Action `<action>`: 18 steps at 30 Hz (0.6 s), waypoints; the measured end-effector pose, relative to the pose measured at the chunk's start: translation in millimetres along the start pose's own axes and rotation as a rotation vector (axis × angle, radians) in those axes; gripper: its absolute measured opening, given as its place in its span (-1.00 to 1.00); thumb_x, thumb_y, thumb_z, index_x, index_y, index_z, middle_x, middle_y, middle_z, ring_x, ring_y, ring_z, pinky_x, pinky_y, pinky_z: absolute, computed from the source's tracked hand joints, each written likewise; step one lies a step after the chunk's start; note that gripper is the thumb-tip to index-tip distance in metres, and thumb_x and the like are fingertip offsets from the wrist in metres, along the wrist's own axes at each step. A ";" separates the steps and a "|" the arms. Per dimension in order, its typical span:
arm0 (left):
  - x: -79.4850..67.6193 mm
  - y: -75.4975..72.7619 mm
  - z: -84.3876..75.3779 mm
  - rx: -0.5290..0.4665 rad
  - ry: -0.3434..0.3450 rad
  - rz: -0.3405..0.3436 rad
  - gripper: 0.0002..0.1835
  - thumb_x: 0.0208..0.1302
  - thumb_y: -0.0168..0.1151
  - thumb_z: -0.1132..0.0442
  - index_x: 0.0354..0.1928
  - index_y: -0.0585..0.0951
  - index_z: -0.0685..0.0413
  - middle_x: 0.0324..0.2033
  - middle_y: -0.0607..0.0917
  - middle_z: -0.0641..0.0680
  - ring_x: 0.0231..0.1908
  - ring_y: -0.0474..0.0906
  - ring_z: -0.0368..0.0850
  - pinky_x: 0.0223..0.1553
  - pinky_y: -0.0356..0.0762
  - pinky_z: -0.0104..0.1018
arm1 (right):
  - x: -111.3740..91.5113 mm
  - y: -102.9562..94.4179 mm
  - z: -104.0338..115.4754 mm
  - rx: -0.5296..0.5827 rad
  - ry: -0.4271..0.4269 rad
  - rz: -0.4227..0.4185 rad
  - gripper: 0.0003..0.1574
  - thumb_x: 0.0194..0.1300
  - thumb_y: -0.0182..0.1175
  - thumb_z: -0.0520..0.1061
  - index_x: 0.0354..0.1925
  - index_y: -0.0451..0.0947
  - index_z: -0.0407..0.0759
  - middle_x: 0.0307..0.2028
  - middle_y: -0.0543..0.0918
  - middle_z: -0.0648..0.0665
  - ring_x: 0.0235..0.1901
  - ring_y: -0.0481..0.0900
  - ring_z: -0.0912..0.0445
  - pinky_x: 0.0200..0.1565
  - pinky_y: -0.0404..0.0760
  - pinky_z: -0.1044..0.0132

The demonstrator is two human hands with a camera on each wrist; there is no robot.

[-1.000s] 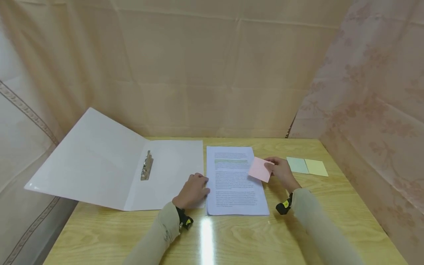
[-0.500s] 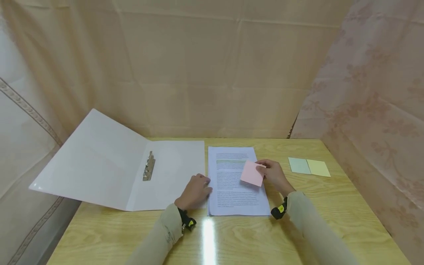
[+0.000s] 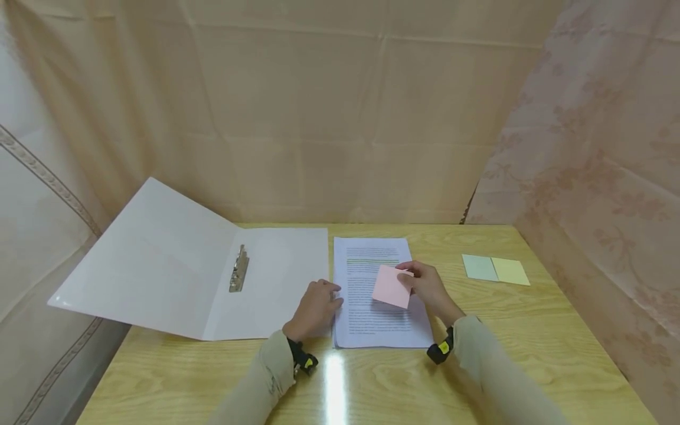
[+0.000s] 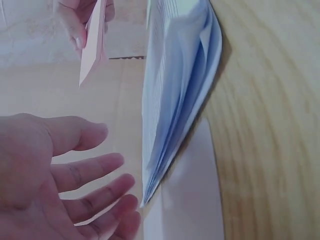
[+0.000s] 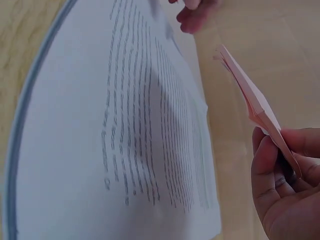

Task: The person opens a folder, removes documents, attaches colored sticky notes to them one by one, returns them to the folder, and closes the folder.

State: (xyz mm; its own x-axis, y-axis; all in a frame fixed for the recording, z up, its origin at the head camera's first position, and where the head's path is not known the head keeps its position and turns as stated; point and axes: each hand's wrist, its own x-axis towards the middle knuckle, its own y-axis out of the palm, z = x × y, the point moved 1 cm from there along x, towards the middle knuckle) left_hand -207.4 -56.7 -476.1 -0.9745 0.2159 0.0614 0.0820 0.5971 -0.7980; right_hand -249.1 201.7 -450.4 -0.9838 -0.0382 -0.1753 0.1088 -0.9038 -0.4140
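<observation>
My right hand [image 3: 431, 290] pinches a pink sticky note pad [image 3: 389, 287] by its right side, holding it over the printed pages. In the right wrist view the pad [image 5: 257, 102] shows its layered edge between thumb and fingers. Below it lies a stack of printed paper [image 3: 372, 324] with a green highlighted line near the top. My left hand [image 3: 315, 308] is at the stack's left edge, fingertips right at the sheets. The left wrist view shows that hand [image 4: 60, 185] with thumb and fingers spread and relaxed, and the stack's sheets [image 4: 180, 75] slightly fanned.
On the left a white folder [image 3: 143, 265] stands open, its cover raised, with a metal clip [image 3: 239, 268] inside. A green sticky pad [image 3: 480, 267] and a yellow one [image 3: 510, 271] lie side by side on the right of the wooden table [image 3: 382, 383]. Curtains [image 3: 340, 118] hang behind.
My right hand has carried the pink sticky note pad leftward and slightly nearer, from the stack's right edge to over its middle. The left hand has stayed almost still at the left edge.
</observation>
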 end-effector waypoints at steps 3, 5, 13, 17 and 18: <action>0.2 1.9 -3.8 -0.058 0.019 -0.037 -0.69 0.32 0.16 0.19 -0.01 0.66 0.20 -0.03 0.67 0.17 -0.04 0.56 0.05 0.00 0.52 -0.10 | -4.7 4.6 3.6 -0.001 -0.018 0.011 -0.64 0.37 0.15 -0.19 0.10 0.55 -0.24 -0.13 0.58 -0.21 -0.35 0.47 0.09 -0.35 0.54 0.33; 0.1 2.4 -7.5 -0.099 0.036 -0.061 -0.72 0.32 0.15 0.20 -0.03 0.67 0.18 -0.08 0.70 0.14 -0.11 0.60 -0.01 -0.08 0.56 -0.17 | -7.3 7.9 5.3 0.007 -0.027 0.021 -0.65 0.36 0.15 -0.20 0.09 0.55 -0.24 -0.14 0.57 -0.20 -0.35 0.47 0.09 -0.35 0.54 0.33; -2.4 0.0 -23.0 -0.178 0.042 -0.081 -0.73 0.33 0.16 0.22 -0.01 0.66 0.16 -0.15 0.73 0.10 -0.19 0.62 -0.09 -0.19 0.57 -0.29 | -13.1 20.0 8.1 0.060 -0.042 0.038 -0.67 0.35 0.16 -0.22 0.07 0.57 -0.26 -0.13 0.59 -0.18 -0.35 0.46 0.12 -0.35 0.53 0.35; -4.1 0.4 -25.8 -0.207 0.034 -0.070 -0.71 0.37 0.14 0.20 0.01 0.66 0.17 -0.13 0.74 0.12 -0.17 0.65 -0.06 -0.15 0.60 -0.24 | -15.7 26.8 7.7 0.081 -0.047 0.049 -0.67 0.34 0.17 -0.23 0.06 0.57 -0.30 -0.17 0.61 -0.18 -0.39 0.47 0.15 -0.39 0.53 0.36; -4.4 1.0 -25.8 -0.220 0.031 -0.065 -0.70 0.38 0.13 0.18 0.02 0.65 0.18 -0.12 0.74 0.13 -0.17 0.66 -0.06 -0.14 0.61 -0.23 | -16.4 28.4 7.5 0.080 -0.052 0.052 -0.66 0.34 0.17 -0.23 0.06 0.57 -0.30 -0.17 0.62 -0.18 -0.39 0.47 0.15 -0.40 0.53 0.36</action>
State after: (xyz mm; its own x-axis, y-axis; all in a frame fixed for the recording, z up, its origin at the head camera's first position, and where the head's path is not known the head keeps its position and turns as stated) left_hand -197.6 -37.1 -461.7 -0.9725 0.1933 0.1299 0.0661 0.7639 -0.6419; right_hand -230.9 173.5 -452.6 -0.9834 -0.1059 -0.1473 0.1501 -0.9309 -0.3329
